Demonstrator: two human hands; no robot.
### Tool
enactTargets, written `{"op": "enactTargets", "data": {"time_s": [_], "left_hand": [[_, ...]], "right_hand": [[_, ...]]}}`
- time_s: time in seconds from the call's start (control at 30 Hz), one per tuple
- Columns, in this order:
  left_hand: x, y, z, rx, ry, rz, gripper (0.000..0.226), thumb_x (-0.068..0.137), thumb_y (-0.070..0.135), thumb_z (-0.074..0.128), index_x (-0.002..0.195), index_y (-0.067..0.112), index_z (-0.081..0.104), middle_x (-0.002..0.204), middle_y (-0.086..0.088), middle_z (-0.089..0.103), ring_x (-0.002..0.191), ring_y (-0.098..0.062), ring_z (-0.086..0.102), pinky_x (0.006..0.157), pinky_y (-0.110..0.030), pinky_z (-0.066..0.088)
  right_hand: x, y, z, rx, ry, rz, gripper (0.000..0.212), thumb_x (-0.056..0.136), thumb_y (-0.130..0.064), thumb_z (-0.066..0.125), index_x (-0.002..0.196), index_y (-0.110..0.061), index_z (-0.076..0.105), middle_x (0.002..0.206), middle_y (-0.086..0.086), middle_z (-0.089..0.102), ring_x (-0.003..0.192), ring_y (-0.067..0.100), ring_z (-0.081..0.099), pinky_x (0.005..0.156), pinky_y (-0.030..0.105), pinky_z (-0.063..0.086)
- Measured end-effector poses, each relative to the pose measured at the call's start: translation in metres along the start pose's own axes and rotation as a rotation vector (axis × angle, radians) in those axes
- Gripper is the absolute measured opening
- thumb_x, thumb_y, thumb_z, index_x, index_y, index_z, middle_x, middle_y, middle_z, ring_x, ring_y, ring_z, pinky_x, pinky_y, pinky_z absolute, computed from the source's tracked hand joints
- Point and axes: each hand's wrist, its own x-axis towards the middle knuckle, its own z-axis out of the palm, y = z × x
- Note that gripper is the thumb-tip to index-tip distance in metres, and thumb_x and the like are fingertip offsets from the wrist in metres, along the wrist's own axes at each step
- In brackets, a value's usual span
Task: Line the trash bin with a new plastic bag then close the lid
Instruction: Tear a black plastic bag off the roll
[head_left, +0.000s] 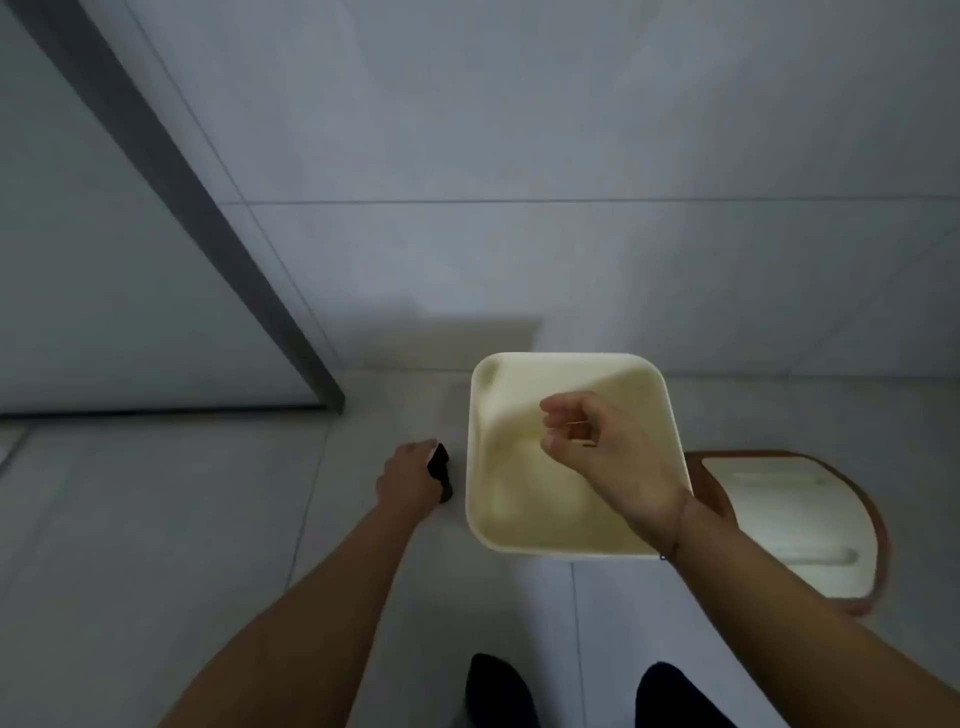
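Nearest the camera, two dark feet (597, 691) stand on the pale tiled floor (156, 519), facing the bin.

The lid (810, 525) lies flat on the floor just to the right of the bin, inner face up, brown rim showing. This placement likely leaves the opening free for lining.

The trash bin (519, 519) stands open and upright between the two arms. The cream interior is bare; no bag is fitted.

The left hand (410, 475) is just left of the bin, fingers clenched around a small dark object (440, 470), probably a rolled or folded bag; its identity cannot be confirmed.

The right hand (597, 447) hovers over the opening, fingers curled with thumb and fingertips pinched; nothing visible is gripped.

Beyond the bin rises a tiled wall (571, 156).
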Motion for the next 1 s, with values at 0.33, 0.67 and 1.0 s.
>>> {"op": "enactTargets", "data": {"time_s": [0.33,0.67,1.0], "left_hand": [[0.008,-0.016,0.026,-0.043,0.153,-0.037,0.027,0.090,0.014,0.053,0.115,0.008,0.059,0.121,-0.014,0.060,0.104,-0.029,0.059,0.084,-0.032,0.044],[-0.089,0.066,-0.160,-0.667,0.419,0.381,0.008,0.087,0.023,0.062,0.081,0.025,0.065,0.077,0.010,0.064,0.067,0.006,0.061,0.054,-0.003,0.042],[-0.147,0.156,-0.150,-1.068,-0.184,0.369,0.043,0.082,0.008,0.068,0.120,0.018,0.053,0.099,0.003,0.060,0.091,-0.011,0.061,0.076,-0.024,0.052]], "right_hand": [[0.012,0.019,0.003,-0.016,0.009,0.046,0.027,0.082,-0.011,0.064,0.103,-0.027,0.061,0.102,-0.004,0.063,0.087,0.004,0.058,0.070,0.002,0.045],[-0.004,-0.057,-0.001,0.232,-0.100,0.251,0.037,0.087,-0.042,0.056,0.113,-0.016,0.057,0.118,0.012,0.060,0.102,0.023,0.063,0.088,0.035,0.054],[-0.037,-0.091,-0.019,0.684,-0.168,0.441,0.025,0.088,-0.017,0.059,0.112,-0.008,0.061,0.096,0.010,0.066,0.081,0.019,0.065,0.057,0.024,0.058]]}}
